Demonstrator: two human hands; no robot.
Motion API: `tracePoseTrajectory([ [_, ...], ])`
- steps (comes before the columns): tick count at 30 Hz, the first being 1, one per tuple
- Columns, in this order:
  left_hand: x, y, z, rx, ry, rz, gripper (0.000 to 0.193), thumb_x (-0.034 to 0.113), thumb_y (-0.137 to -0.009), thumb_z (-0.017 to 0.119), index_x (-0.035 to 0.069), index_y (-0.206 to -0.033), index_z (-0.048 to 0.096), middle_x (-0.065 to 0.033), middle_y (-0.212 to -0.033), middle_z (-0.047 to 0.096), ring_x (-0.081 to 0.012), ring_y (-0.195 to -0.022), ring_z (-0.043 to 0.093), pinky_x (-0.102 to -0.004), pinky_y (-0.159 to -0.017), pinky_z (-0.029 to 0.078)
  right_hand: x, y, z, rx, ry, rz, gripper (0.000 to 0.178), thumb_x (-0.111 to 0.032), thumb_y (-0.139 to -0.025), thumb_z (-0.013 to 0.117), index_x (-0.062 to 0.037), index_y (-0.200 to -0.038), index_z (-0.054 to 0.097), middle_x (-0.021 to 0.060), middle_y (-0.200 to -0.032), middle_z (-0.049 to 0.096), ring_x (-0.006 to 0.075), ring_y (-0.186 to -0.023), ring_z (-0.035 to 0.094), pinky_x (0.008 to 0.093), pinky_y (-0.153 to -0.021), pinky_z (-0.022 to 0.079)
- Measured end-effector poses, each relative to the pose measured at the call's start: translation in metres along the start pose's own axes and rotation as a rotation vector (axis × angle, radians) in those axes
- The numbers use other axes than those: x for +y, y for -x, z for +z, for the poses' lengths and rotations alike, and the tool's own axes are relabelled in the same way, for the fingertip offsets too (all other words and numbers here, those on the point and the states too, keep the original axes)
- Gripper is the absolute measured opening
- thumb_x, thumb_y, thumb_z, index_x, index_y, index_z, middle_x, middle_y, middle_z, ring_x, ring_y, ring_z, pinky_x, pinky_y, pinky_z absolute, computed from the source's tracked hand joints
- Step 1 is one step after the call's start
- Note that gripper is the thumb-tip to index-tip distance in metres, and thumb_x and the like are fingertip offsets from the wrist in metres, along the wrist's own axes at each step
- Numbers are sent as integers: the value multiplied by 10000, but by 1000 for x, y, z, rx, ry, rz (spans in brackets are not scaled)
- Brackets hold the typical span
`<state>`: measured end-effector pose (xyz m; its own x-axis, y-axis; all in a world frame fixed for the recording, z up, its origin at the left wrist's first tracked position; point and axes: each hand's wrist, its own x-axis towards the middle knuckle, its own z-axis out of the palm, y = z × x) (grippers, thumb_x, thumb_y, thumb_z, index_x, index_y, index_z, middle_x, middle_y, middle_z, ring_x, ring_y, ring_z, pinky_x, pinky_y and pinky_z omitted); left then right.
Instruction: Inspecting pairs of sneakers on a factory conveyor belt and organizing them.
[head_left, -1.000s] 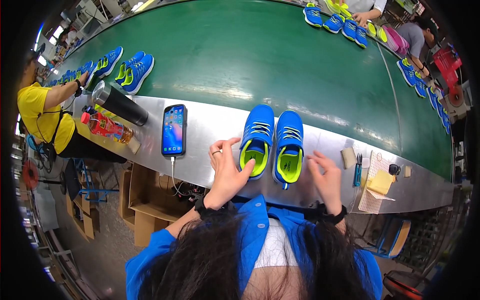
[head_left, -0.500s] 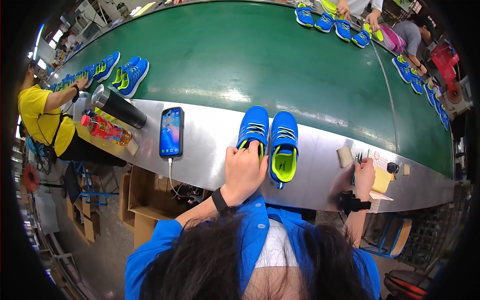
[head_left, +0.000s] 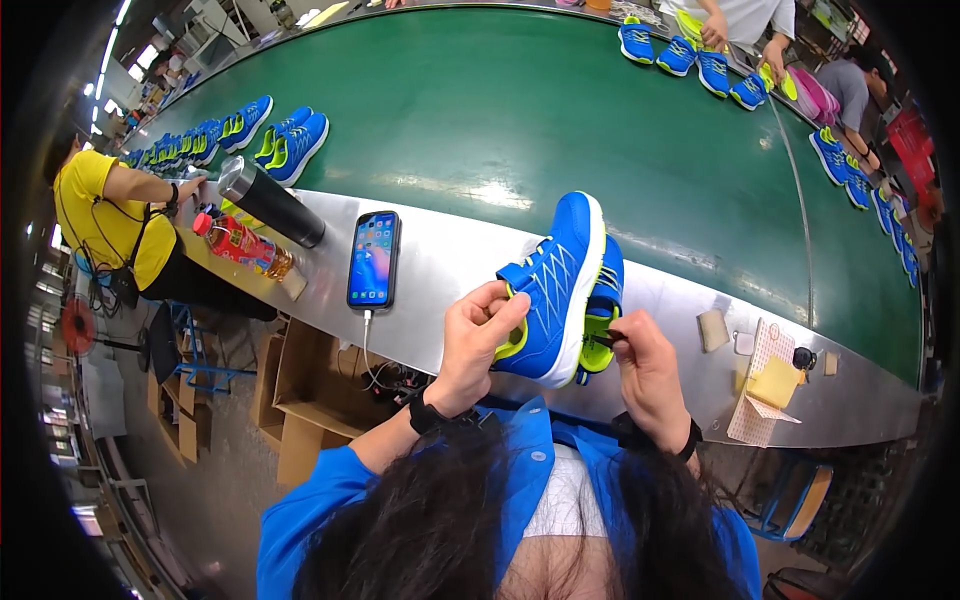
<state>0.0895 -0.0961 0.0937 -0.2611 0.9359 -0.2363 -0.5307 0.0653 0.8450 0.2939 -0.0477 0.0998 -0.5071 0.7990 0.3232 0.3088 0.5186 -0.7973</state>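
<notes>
A blue sneaker (head_left: 552,300) with lime lining and a white sole is tipped on its side, its toe pointing away from me. My left hand (head_left: 470,345) grips it at the collar, thumb and fingers pinched together. Behind it, partly covered, the matching sneaker (head_left: 609,280) rests on the metal ledge. My right hand (head_left: 648,368) is closed around small dark snips (head_left: 604,340), mostly hidden by the fingers. Their tip is close to the heel of the tilted shoe, over the other shoe's opening; whether it touches either one I cannot tell.
Left on the ledge are a phone (head_left: 374,260) with a cable, a dark tumbler (head_left: 270,203) and a drink bottle (head_left: 243,247). Right lie a beige block (head_left: 713,330) and yellow pad (head_left: 775,382). Beyond runs a green belt (head_left: 430,110) with more sneakers; co-workers stand around.
My left hand has lifted and tipped the left sneaker over toward its mate. My right hand has come from the right end of the ledge to the shoes, bringing the snips.
</notes>
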Motion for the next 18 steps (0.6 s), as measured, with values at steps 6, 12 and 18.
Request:
tracePoseTrajectory([
  [6, 9, 9, 7, -10, 34, -47, 251, 204, -908, 616, -28, -1002, 616, -17, -816, 637, -45, -719, 571, -187, -662, 458, -39, -22, 10, 144, 270, -120, 281, -254, -805, 689, -84, -971, 538, 56, -764, 568, 227, -632, 580, 341, -548, 447],
  [12, 9, 11, 1, -58, -23, -29, 207, 201, -900, 622, -5, -883, 631, -9, -740, 616, -47, -658, 549, -184, -616, 427, -37, -36, 14, 164, 375, -145, 246, -220, -749, 714, -98, -914, 579, 22, -703, 579, 213, -618, 567, 328, -521, 424],
  [18, 16, 13, 2, -75, -76, -18, 209, 196, -893, 626, 2, -815, 622, -3, -655, 578, -40, -601, 515, -187, -565, 388, -41, -41, 10, 97, 461, -226, 215, -230, -737, 706, -103, -882, 611, 10, -685, 584, 201, -598, 551, 323, -504, 407],
])
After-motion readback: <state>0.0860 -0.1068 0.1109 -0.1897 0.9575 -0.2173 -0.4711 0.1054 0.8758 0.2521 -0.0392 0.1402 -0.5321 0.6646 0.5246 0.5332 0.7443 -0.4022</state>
